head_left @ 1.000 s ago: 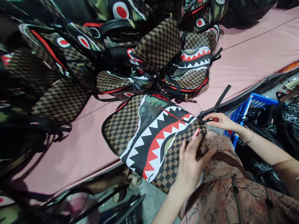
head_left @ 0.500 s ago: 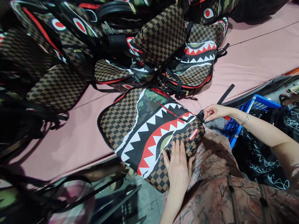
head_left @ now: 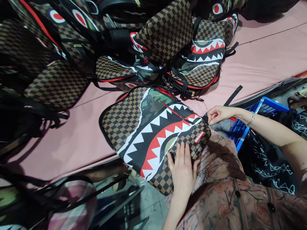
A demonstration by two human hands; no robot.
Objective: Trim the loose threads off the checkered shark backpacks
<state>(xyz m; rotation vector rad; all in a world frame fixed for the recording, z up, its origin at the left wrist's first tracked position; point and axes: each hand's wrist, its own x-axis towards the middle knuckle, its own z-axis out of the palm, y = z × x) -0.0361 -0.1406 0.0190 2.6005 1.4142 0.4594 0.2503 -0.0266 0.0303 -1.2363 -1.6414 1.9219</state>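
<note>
A backpack (head_left: 153, 137) with brown-and-black checks, camouflage and a red-and-white shark-mouth print lies tilted across the near edge of the pink-covered table, its bottom end against my lap. My left hand (head_left: 183, 167) rests flat on its front panel, fingers stretched out, below a small red label (head_left: 199, 137). At the bag's right edge, my right hand (head_left: 219, 114) is closed in a pinch. Something black and small bits of red show around those fingers; I cannot make out what they hold. A black strap end (head_left: 233, 95) sticks up behind that hand.
More checked shark-print backpacks (head_left: 203, 54) are heaped along the far side of the pink table cover (head_left: 271, 48). A blue crate (head_left: 263, 103) stands at the right, beside black fabric with white scribbles (head_left: 271, 159). Pink plaid fabric (head_left: 74, 204) lies at lower left.
The view has shifted slightly. My left hand stays flat on the backpack, and my right hand keeps its pinch at the bag's edge, with its fingers a little lower.
</note>
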